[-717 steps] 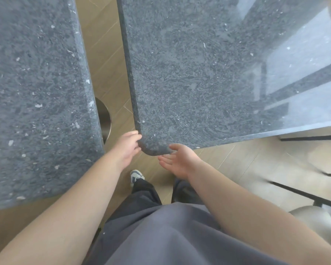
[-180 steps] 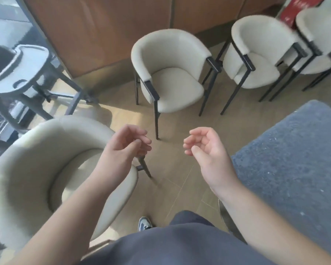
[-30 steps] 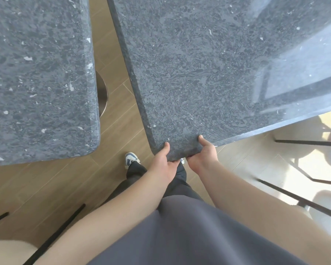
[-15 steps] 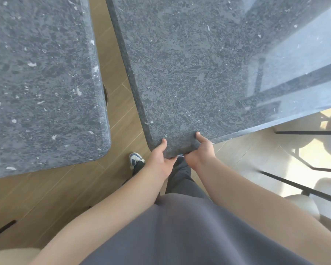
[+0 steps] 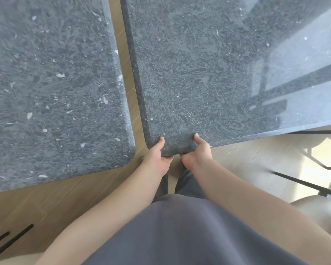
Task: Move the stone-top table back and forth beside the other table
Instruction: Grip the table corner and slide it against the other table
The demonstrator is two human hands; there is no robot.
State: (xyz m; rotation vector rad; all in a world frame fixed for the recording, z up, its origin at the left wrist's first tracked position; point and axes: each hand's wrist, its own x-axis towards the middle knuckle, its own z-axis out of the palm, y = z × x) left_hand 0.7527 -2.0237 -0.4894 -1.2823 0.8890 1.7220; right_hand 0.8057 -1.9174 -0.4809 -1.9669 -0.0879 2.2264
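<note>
Now, left hand point(image 5: 157, 157): thumb on top, gripping the stone-top table point(image 5: 199, 73) corner.
Right hand point(image 5: 198, 152): same grip alongside.
Other table point(image 5: 52, 83): just beside, narrow gap.

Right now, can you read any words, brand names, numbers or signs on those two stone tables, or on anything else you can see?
None: no text can be read anywhere in the head view.
The stone-top table held by the left hand and right hand shows only grey speckle and window glare.
The other table bears pale flecks, no lettering.
The grey clothing and the wooden floor carry no label.
</note>
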